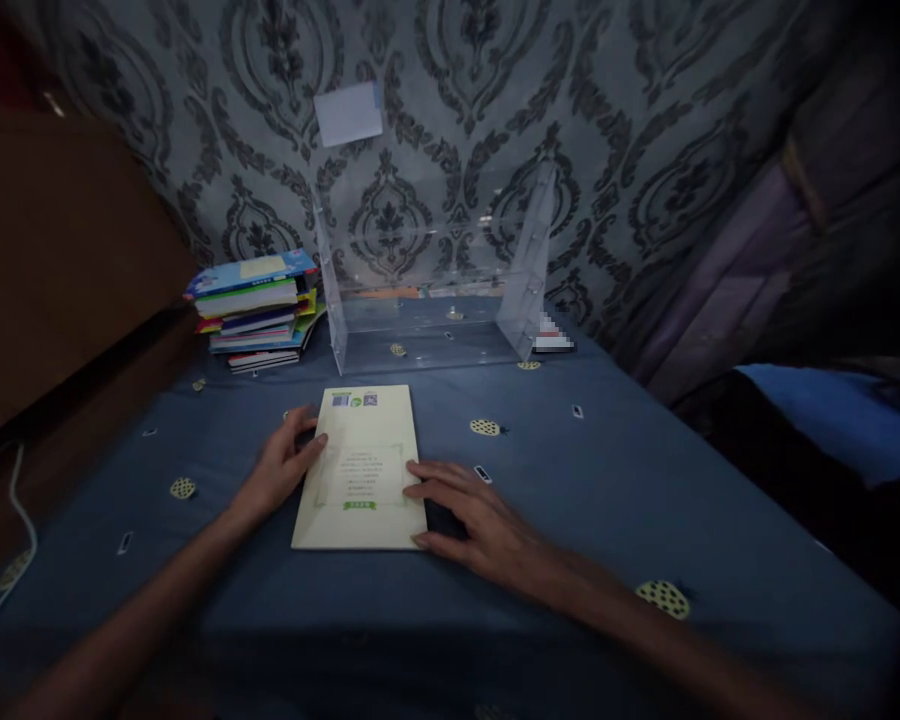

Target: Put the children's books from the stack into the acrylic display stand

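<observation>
- We are looking down at one table (645, 480) under a blue cloth dotted with pale motifs; it is carrying everything else here.
- One clear acrylic rack (435, 290) is standing upright at the far edge against the patterned wall, with nothing that we can see on its shelf.
- One stack of books (259, 310) is lying flat just left of the rack; we are making out several spines but cannot count them surely.
- One cream booklet (361, 468) is lying flat near the middle of the table, its long axis running away from us toward the rack, print upside down to us.
- We are flanking the booklet with two hands, about equally near. Our right hand (480, 525) is resting with fingers spread, fingertips on the booklet's right edge and thumb at its near corner.
- Our left hand (281, 468) is touching the left edge, thumb on the cover, fingers loosely curled beside it, not clamped.
- One white cable (22, 520) is trailing at the far left.
</observation>
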{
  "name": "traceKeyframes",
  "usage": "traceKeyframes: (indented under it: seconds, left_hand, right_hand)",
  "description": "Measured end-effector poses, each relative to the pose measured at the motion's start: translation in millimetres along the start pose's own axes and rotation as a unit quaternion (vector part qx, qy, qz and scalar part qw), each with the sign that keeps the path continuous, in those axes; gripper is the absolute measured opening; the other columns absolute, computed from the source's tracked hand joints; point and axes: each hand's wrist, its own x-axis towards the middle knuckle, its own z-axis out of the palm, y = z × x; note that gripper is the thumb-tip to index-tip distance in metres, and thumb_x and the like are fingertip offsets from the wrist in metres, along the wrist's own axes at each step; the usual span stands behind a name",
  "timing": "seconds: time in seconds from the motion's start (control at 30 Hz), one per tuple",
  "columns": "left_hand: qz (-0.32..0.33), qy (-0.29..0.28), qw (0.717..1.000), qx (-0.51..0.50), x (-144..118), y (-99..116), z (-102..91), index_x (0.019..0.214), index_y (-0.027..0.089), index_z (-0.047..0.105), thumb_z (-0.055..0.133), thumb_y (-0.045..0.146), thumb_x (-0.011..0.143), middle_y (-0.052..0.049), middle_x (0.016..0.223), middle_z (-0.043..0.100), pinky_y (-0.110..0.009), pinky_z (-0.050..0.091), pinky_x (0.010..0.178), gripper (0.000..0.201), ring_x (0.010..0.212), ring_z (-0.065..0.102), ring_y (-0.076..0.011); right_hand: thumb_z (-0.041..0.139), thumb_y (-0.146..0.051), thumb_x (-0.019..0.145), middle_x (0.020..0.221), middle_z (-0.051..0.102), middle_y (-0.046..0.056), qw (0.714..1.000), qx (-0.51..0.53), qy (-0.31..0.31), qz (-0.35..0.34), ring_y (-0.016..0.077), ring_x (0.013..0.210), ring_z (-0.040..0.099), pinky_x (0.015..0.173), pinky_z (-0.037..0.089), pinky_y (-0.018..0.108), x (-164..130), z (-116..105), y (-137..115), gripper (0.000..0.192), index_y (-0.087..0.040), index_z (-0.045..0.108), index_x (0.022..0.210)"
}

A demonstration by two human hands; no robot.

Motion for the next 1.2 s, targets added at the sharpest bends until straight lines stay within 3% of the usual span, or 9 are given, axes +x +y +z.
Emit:
traceKeyframes:
  seconds: [0.13, 0.27, 0.43, 0.57, 0.7, 0.87, 0.93, 1.07, 1.2]
  left_hand:
    - [-0.172, 0.038, 0.961, -0.213, 12, 7, -6.1, 0.128, 0.014, 0.052, 0.077, 0.041, 0.074, -0.01, 0.104, 0.074, -0.025, 0.055, 0.066, 0.066, 0.088, 0.072, -0.0207]
    - [-0.25, -0.06, 0.915, -0.31, 17, 17, -4.5, 0.111, 0.009, 0.064, 0.088, 0.031, 0.06, -0.005, 0.075, 0.072, -0.019, 0.042, 0.045, 0.06, 0.056, 0.064, -0.0136]
    - [-0.254, -0.109, 0.893, -0.356, 19, 29, 5.2, 0.114, 0.012, 0.062, 0.092, 0.028, 0.053, -0.012, 0.096, 0.077, -0.033, 0.058, 0.066, 0.07, 0.076, 0.074, -0.0257]
    - [-0.203, -0.097, 0.913, -0.34, 22, 41, 8.4, 0.118, 0.015, 0.058, 0.091, 0.032, 0.056, -0.013, 0.107, 0.076, -0.034, 0.059, 0.07, 0.072, 0.086, 0.075, -0.029]
    - [-0.138, -0.112, 0.933, -0.313, 24, 56, 9.6, 0.122, 0.017, 0.055, 0.087, 0.037, 0.063, -0.012, 0.111, 0.075, -0.035, 0.059, 0.07, 0.07, 0.089, 0.074, -0.0303]
    - [-0.047, -0.136, 0.944, -0.296, 34, 77, 4.4, 0.123, 0.018, 0.054, 0.081, 0.04, 0.073, -0.011, 0.111, 0.075, -0.036, 0.06, 0.071, 0.061, 0.087, 0.074, -0.0281]
    - [0.027, -0.131, 0.951, -0.278, 43, 87, -2.9, 0.123, 0.018, 0.055, 0.079, 0.041, 0.076, -0.01, 0.112, 0.074, -0.034, 0.06, 0.072, 0.057, 0.088, 0.074, -0.0262]
    - [0.194, -0.062, 0.964, -0.171, 57, 97, -25.8, 0.119, 0.019, 0.062, 0.072, 0.041, 0.085, -0.007, 0.114, 0.073, -0.032, 0.057, 0.082, 0.042, 0.098, 0.071, -0.0236]
    - [0.311, -0.074, 0.947, 0.008, 49, 72, -39.1, 0.117, 0.023, 0.07, 0.062, 0.039, 0.093, -0.008, 0.123, 0.072, -0.04, 0.051, 0.099, 0.03, 0.115, 0.066, -0.0268]
  right_hand:
    - [0.069, -0.043, 0.09, 0.151, 0.05, 0.012, 0.999, 0.016, -0.02, 0.023, 0.0281, 0.142, 0.043, 0.114, 0.039, 0.054, -1, 0, 1, 0.046, -0.025, 0.061, 0.131]
    - [0.068, -0.043, 0.09, 0.154, 0.047, 0.011, 0.998, 0.023, -0.038, 0.047, 0.0276, 0.144, 0.04, 0.117, 0.037, 0.052, -1, -2, -1, 0.048, -0.024, 0.059, 0.134]
    - [0.069, -0.045, 0.089, 0.155, 0.045, 0.009, 0.996, 0.032, -0.041, 0.075, 0.0294, 0.144, 0.038, 0.118, 0.034, 0.053, -1, -6, -6, 0.05, -0.027, 0.058, 0.134]
    - [0.075, -0.04, 0.081, 0.157, 0.037, 0.011, 0.99, 0.083, 0.012, 0.117, 0.0307, 0.138, 0.045, 0.113, 0.041, 0.051, 2, -4, -6, 0.078, -0.03, 0.039, 0.15]
    - [0.075, -0.028, 0.074, 0.14, 0.055, 0.015, 0.965, 0.145, 0.119, 0.185, 0.0256, 0.105, 0.064, 0.097, 0.052, 0.05, 12, 2, -1, 0.102, -0.023, 0.017, 0.159]
    - [0.068, -0.041, 0.082, 0.108, 0.074, 0.013, 0.903, 0.375, 0.087, 0.193, 0.0154, 0.064, 0.064, 0.058, 0.055, 0.031, 35, -13, 5, 0.06, -0.016, 0.055, 0.136]
    - [0.067, -0.047, 0.084, 0.098, 0.076, 0.011, 0.886, 0.429, 0.072, 0.161, 0.0136, 0.058, 0.065, 0.056, 0.054, 0.028, 47, -28, 7, 0.048, -0.015, 0.066, 0.12]
    - [0.069, -0.048, 0.084, 0.111, 0.075, 0.01, 0.906, 0.391, 0.138, 0.08, 0.0222, 0.086, 0.075, 0.081, 0.06, 0.038, 69, -53, 14, 0.041, -0.021, 0.069, 0.115]
    - [0.059, -0.036, 0.093, 0.13, 0.068, 0.007, 0.96, 0.193, 0.204, -0.018, 0.0265, 0.125, 0.061, 0.108, 0.048, 0.047, 71, -52, 30, 0.03, -0.026, 0.07, 0.118]
